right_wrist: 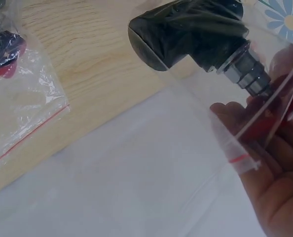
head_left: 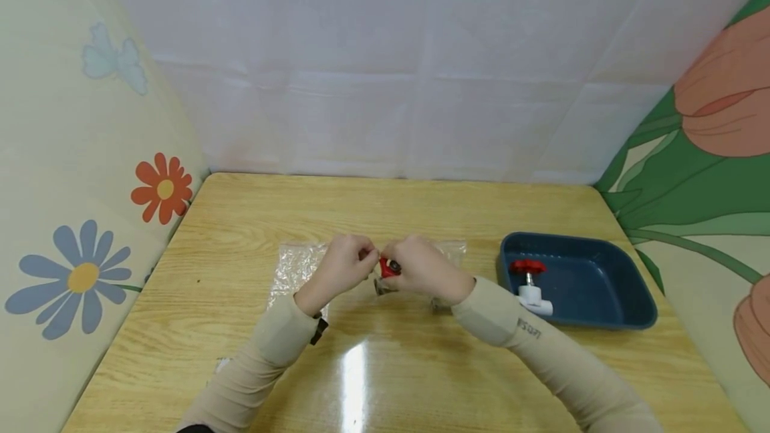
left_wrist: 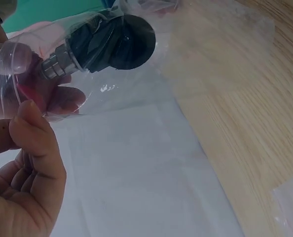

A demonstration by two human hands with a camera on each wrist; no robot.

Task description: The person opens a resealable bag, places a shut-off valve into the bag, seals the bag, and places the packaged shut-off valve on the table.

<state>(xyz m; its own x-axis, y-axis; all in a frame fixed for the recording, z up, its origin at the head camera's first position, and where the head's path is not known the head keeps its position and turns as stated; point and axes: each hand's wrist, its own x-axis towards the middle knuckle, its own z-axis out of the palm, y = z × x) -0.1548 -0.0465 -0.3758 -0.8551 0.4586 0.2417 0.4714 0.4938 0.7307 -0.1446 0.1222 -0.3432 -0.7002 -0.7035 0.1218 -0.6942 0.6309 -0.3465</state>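
Above the middle of the table, a valve with a black tee-shaped body, metal stem and red handle sits inside a clear zip bag. My right hand grips the valve near its red handle; whether all its fingers are inside the bag I cannot tell. My left hand pinches the bag's open edge between thumb and index finger, close to the right hand. In the right wrist view the bag's red seal strip shows beside the right fingers. The head view mostly hides the valve behind the hands.
A dark blue tray stands on the right, holding a white valve with a red handwheel. Another bagged piece with a metal stem lies near my right wrist. A crinkled clear bag lies left of my hands.
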